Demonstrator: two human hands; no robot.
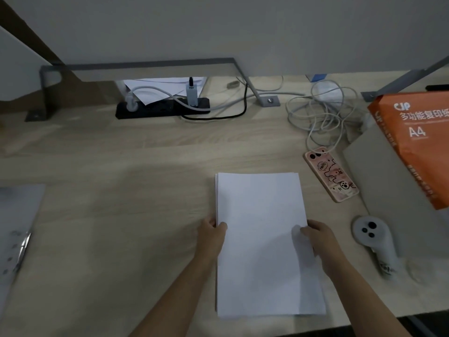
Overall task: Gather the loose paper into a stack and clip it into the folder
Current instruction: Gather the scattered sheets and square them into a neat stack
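Note:
A stack of white paper point(262, 215) lies on the wooden desk in front of me, its sheets nearly aligned with a slight offset along the left edge. My left hand point(212, 235) grips the stack's left edge, thumb on top. My right hand point(315, 235) grips the right edge, thumb resting on the top sheet. The translucent folder point(17, 222) lies open at the far left of the desk, its metal clip point(23, 249) visible near its lower part. Both hands are far from the folder.
A phone in a pink case point(331, 173) lies right of the stack. A white controller point(374, 242) sits at the near right. An orange A4 paper ream point(418, 147) rests on a grey box. Tangled white cables point(323, 113) and a black power strip point(162, 107) lie at the back.

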